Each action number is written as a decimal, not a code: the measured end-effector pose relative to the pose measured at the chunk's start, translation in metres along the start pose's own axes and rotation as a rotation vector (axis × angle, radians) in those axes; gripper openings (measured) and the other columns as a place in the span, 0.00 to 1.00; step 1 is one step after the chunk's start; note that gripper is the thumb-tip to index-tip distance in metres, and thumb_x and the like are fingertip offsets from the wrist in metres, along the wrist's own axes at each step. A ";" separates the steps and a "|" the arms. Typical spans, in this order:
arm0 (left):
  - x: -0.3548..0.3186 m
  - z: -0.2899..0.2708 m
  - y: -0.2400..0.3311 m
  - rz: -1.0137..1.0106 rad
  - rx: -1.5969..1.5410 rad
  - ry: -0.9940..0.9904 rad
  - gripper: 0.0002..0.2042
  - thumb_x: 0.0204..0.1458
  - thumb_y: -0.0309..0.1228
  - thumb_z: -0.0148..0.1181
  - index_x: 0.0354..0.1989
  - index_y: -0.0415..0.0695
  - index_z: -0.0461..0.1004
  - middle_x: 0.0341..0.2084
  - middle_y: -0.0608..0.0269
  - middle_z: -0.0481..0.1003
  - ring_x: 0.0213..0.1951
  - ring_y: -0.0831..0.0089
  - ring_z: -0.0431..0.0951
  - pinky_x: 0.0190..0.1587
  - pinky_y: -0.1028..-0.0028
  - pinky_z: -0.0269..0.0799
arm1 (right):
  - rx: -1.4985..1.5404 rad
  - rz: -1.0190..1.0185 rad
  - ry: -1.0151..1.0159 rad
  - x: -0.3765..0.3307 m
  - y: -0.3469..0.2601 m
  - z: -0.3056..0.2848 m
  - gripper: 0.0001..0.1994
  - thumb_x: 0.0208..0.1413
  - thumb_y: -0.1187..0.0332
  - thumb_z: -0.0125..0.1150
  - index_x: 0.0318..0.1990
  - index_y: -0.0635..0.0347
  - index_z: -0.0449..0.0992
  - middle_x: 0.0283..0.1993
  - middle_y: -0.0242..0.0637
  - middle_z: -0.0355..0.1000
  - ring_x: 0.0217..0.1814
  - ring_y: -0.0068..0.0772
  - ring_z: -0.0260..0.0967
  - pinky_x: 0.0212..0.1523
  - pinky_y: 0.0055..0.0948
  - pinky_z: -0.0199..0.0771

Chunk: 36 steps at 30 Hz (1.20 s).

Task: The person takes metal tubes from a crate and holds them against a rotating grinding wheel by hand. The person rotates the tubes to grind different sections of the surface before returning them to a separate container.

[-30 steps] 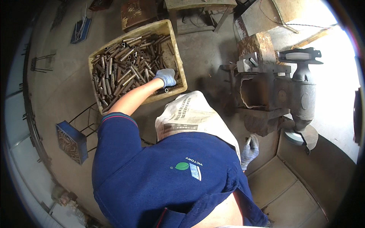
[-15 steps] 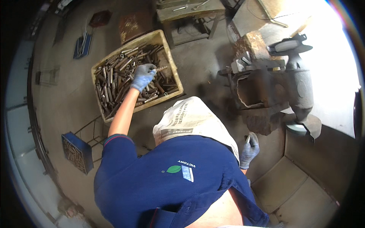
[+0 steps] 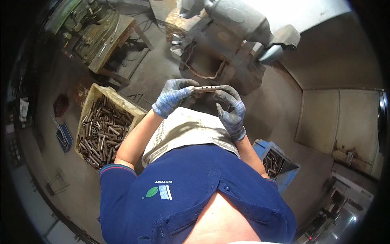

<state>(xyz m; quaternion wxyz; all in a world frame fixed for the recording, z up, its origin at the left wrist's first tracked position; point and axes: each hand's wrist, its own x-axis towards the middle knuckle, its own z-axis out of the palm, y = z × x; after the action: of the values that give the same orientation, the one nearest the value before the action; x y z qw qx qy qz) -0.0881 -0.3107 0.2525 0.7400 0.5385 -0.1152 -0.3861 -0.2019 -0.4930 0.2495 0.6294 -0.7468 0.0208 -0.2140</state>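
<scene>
Both my hands wear grey-blue work gloves and hold one short metal tube [image 3: 207,88] level in front of me. My left hand [image 3: 172,97] pinches its left end, and my right hand [image 3: 230,110] grips its right end. The tube has small holes along its side. Below the hands a pale printed sack [image 3: 185,132] lies over my lap. At my left stands a tan crate [image 3: 90,107] full of several similar rusty tubes [image 3: 103,132].
A heavy grey machine [image 3: 227,40] with a dark opening stands just beyond my hands. A blue bin [image 3: 290,166] with tubes sits at my right. A cluttered wooden bench [image 3: 103,38] is at the upper left. Concrete floor lies all around.
My left hand left the crate with a tube and came to the middle. My right hand rose from my side to take the tube's other end. The view tilted toward the machine.
</scene>
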 end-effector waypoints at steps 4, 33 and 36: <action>0.024 0.031 -0.024 -0.058 -0.065 -0.121 0.14 0.49 0.28 0.59 0.42 0.32 0.70 0.31 0.56 0.75 0.31 0.72 0.76 0.34 0.77 0.74 | -0.258 -0.144 0.042 -0.016 0.003 -0.035 0.16 0.37 0.82 0.62 0.39 0.67 0.76 0.45 0.42 0.65 0.44 0.33 0.69 0.45 0.24 0.72; 0.204 0.092 -0.047 -0.029 0.017 -0.228 0.07 0.51 0.22 0.57 0.38 0.34 0.73 0.27 0.63 0.75 0.29 0.80 0.74 0.33 0.79 0.74 | -0.246 0.019 0.576 0.028 0.073 -0.101 0.11 0.49 0.80 0.58 0.42 0.66 0.76 0.49 0.39 0.68 0.54 0.32 0.64 0.54 0.26 0.64; 0.227 0.087 -0.054 -0.028 0.130 -0.204 0.06 0.50 0.23 0.58 0.36 0.36 0.75 0.26 0.69 0.75 0.27 0.85 0.70 0.29 0.83 0.69 | -0.248 0.066 0.631 0.037 0.084 -0.099 0.13 0.47 0.81 0.59 0.43 0.65 0.76 0.49 0.41 0.70 0.57 0.33 0.63 0.56 0.27 0.62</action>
<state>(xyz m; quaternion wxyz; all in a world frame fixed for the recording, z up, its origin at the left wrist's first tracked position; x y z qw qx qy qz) -0.0096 -0.5367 0.1833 0.6824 0.5449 -0.2070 -0.4411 -0.1825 -0.6132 0.1923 0.5027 -0.7137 0.2644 -0.4099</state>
